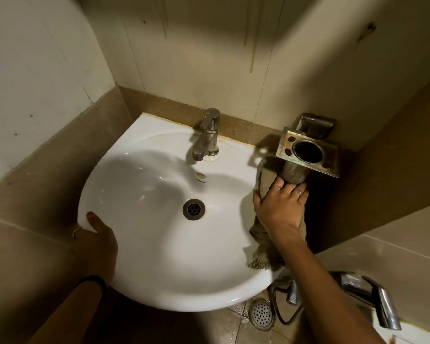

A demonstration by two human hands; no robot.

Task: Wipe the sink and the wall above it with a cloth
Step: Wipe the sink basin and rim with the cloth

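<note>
A white round sink (144, 276) fills the middle of the view, with a metal tap (207, 135) at its back and a drain (194, 209) in the bowl. My right hand (279, 206) presses a grey-brown cloth (261, 247) flat on the sink's right rim, fingers spread toward the tumbler holder. The cloth hangs down over the rim's right edge. My left hand (98, 238) grips the sink's left front rim, thumb on top. The tiled wall (209, 58) above the sink shows brown drip streaks.
A tarnished metal tumbler holder (308, 151) juts from the wall just above my right hand. A soap dish (315, 125) sits behind it. Below right are a second tap (372, 297), a hose and a floor drain (261, 314).
</note>
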